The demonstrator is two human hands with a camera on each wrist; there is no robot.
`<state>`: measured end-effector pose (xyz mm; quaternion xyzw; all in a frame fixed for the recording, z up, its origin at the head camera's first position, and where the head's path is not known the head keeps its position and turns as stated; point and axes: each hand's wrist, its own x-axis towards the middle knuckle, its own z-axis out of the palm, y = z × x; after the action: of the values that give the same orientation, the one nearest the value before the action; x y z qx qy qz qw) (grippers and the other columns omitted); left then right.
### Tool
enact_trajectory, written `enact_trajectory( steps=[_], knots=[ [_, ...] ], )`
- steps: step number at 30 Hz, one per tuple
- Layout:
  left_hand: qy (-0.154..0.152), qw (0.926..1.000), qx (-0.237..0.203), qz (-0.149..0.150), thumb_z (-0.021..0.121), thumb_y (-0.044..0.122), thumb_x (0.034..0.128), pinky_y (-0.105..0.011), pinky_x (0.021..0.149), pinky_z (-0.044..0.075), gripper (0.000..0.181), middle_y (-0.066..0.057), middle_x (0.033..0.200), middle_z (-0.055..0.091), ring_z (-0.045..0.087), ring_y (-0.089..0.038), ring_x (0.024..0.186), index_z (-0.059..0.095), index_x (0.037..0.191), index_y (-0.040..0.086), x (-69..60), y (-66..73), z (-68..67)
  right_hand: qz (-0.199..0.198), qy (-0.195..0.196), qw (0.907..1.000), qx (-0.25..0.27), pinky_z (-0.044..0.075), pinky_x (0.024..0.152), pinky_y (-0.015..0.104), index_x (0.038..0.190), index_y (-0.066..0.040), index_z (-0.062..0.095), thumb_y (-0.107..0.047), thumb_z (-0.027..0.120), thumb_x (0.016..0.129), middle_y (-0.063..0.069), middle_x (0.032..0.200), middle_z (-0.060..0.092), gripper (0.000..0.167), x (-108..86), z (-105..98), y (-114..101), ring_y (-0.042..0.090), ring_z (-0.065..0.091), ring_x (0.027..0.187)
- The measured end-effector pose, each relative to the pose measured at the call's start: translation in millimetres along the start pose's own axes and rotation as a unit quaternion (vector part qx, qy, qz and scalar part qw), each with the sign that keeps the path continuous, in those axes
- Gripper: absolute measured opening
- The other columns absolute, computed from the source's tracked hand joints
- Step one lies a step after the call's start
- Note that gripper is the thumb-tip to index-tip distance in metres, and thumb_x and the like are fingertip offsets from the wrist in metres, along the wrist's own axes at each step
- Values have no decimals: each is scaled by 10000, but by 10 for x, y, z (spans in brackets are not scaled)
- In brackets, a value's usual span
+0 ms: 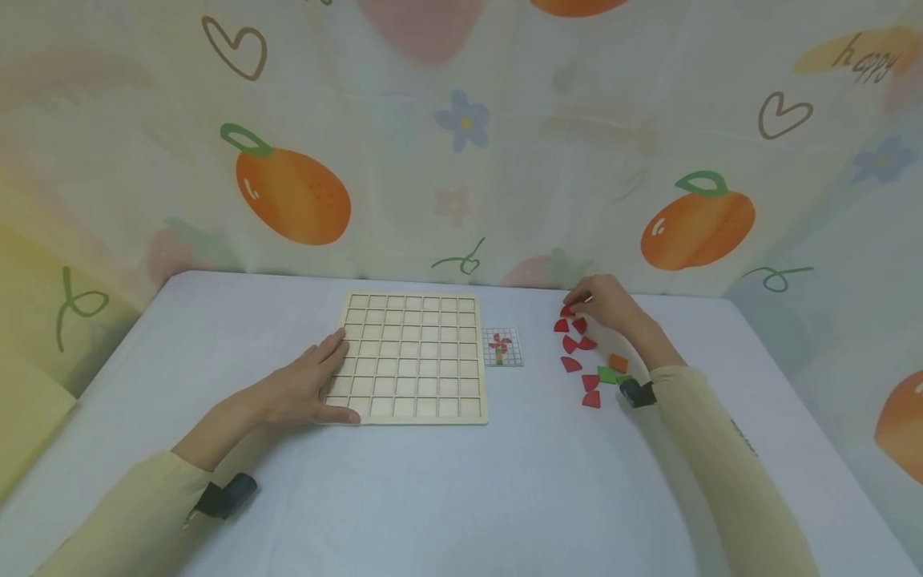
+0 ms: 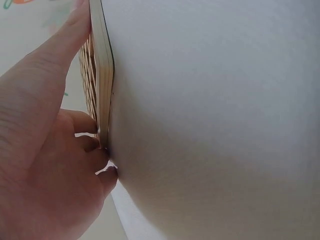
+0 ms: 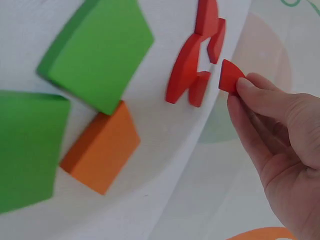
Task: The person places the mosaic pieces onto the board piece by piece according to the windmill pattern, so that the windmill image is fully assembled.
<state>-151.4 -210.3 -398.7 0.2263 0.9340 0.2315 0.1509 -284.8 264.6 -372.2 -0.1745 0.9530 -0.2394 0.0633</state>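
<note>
The left hand [image 1: 296, 388], thumb and fingers apart, touches the board [image 1: 429, 369] at its nine o'clock, maybe to keep it still, while the right hand [image 1: 607, 302], toward its two o'clock, pinches a red piece [image 3: 229, 76].

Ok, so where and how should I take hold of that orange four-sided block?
Probably pinch the orange four-sided block by its left and right edges, as the head view shows them, coming down from the far side. Two green blocks crowd its near side; its other edges look free, and its visible thickness should help.
</note>
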Motion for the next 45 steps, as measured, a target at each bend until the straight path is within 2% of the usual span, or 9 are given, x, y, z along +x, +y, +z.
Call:
enact_trajectory(
  steps=[10,23,33,39,45],
  knots=[
    [21,9999,150,-77,728,661,737,-589,1168,151,1232,-256,1611,33,98,-444,1465,158,1513,-106,-25,23,-22,-152,162,9996,-172,561,860,435,1083,32,723,12,681,895,160,1009,710,194,49,-39,-186,307,627,940],
    [-60,9996,231,-136,716,678,736,-592,1164,164,1233,-246,1614,40,112,-451,1460,156,1519,-93,-7,0,3,-193,112,9997,57,549,873,409,1063,23,736,13,679,897,140,1026,713,176,154,110,-418,287,619,966],
    [-2,9998,188,-100,736,646,740,-595,1164,154,1218,-260,1609,47,112,-456,1458,169,1511,-107,-18,45,-13,-775,265,9965,-134,545,886,405,1009,37,747,32,702,869,146,1001,711,147,273,186,-608,300,631,978],
    [9,9998,165,-83,734,649,739,-602,1162,153,1222,-262,1608,43,112,-457,1458,166,1510,-109,-20,33,-9,-778,316,9964,129,526,904,397,990,23,759,24,731,848,126,1032,681,145,348,266,-644,282,576,1016],
    [31,9999,120,-39,736,643,741,-600,1164,142,1220,-267,1607,39,105,-450,1461,165,1508,-115,-19,26,2,-953,334,9938,463,545,894,405,977,46,754,52,737,829,147,1050,689,149,397,332,-656,290,597,1016]
  ],
)
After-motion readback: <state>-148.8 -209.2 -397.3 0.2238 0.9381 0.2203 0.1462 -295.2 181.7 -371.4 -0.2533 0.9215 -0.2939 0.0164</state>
